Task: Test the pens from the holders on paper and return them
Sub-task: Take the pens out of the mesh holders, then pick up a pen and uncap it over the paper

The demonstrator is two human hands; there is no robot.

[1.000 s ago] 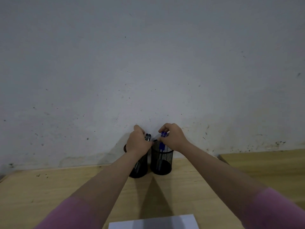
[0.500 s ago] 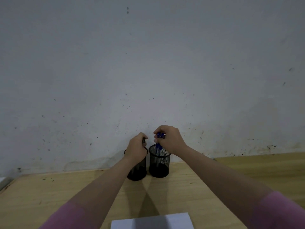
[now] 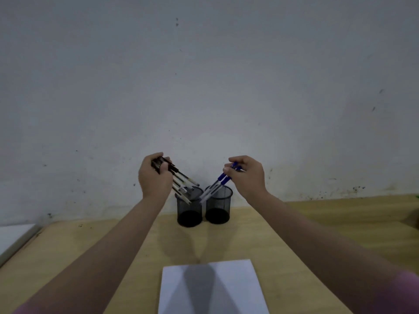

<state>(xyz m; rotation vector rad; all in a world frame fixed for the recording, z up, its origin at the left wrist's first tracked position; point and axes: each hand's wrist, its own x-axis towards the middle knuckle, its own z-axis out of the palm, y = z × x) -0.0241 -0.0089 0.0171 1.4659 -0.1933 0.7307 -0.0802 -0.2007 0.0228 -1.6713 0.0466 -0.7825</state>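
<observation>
Head view: both pen bundles lifted clear of the mesh holders.

I see left hand (image 3: 154, 175) clenched around black pens (image 3: 181, 184), right hand (image 3: 247, 175) pinching blue pens (image 3: 215, 184); shafts slant down-inward over left holder (image 3: 189, 210) and right holder (image 3: 218, 206). Paper (image 3: 213, 288) lies nearer me on the wooden desk (image 3: 68, 250), wall behind.

No readable text, brand, number or sign found; small label seen on one black-capped pen (image 3: 183, 189), print too blurred to be read; paper sheet (image 3: 213, 288) blank; wall (image 3: 204, 75) unmarked by lettering.
</observation>
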